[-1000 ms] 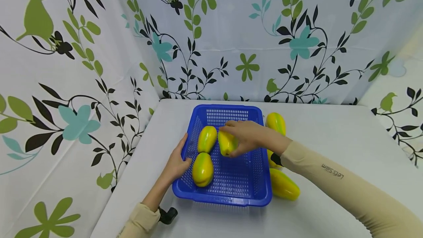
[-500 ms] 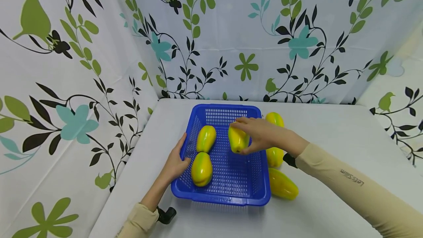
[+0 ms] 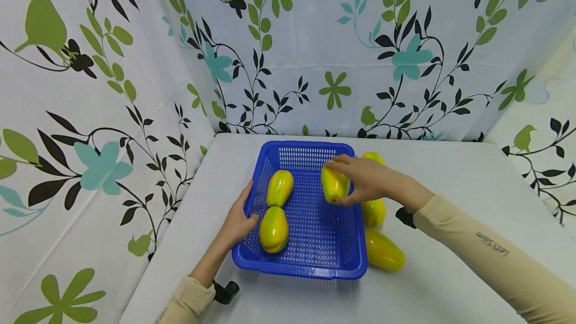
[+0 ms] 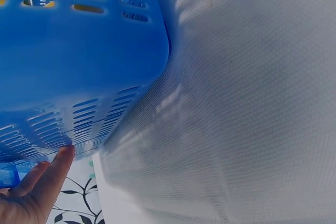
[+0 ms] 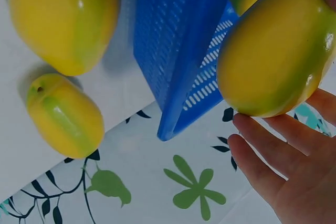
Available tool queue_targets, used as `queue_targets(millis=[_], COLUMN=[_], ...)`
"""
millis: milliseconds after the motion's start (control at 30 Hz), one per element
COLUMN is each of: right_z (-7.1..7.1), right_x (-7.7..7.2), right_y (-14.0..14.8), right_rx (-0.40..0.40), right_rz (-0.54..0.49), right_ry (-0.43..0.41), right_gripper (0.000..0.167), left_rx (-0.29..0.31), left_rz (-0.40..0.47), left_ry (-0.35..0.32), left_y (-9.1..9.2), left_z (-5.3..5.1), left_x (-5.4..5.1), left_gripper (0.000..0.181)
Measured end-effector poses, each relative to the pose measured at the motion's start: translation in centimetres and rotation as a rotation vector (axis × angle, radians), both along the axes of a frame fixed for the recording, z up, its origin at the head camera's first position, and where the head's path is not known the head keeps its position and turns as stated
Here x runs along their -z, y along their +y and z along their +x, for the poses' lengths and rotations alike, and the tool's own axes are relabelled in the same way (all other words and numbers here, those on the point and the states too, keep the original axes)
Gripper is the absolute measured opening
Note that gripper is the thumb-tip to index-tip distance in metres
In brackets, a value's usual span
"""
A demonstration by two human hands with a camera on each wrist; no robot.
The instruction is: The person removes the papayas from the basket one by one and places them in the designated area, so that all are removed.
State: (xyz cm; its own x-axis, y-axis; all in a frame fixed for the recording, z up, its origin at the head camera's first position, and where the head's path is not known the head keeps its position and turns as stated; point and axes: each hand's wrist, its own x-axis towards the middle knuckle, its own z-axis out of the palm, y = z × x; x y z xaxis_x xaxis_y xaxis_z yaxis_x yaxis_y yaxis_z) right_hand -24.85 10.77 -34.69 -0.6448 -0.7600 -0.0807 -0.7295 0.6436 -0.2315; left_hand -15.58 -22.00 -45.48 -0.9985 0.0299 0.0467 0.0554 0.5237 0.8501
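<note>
A yellow-green papaya [image 3: 335,184] is held by my right hand [image 3: 371,179], thumb and fingers on its sides, above the right part of a blue plastic basket [image 3: 299,273]. In the right wrist view the held papaya [image 5: 273,51] hangs beside the basket's rim, fingertips on its skin. My left hand [image 3: 237,219] grips the basket's left rim, with the thumb over the edge; its fingers [image 4: 55,174] touch the slotted outer wall in the left wrist view. Inside the basket, along its left side, lie two papayas, an upper one [image 3: 280,188] and a lower one [image 3: 274,230].
Outside the basket's right wall lie three more papayas: a far one [image 3: 374,157] partly behind the hand, a middle one [image 3: 373,212] and a near one [image 3: 384,250]. The white table [image 3: 450,184] backs onto a patterned curtain [image 3: 288,64].
My right hand has lifted the papaya from the basket's middle and carried it right, towards the right rim. My left hand stays on the basket, and the two papayas inside lie still.
</note>
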Motion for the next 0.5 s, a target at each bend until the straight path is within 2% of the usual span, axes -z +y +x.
queue_targets(millis=[333,500], right_z=[-0.2,-0.4], right_x=[0.2,0.1], right_y=[1.1,1.9], right_rx=[0.032,0.043], right_rz=[-0.019,-0.023], right_ry=[-0.017,0.03], right_gripper=[0.087,0.088], left_rx=[0.001,0.004], left_rz=[0.006,-0.002], left_ry=[0.013,0.01], left_y=[0.0,-0.1], left_z=[-0.1,-0.1], left_x=[0.1,0.1], left_gripper=[0.089,0.089])
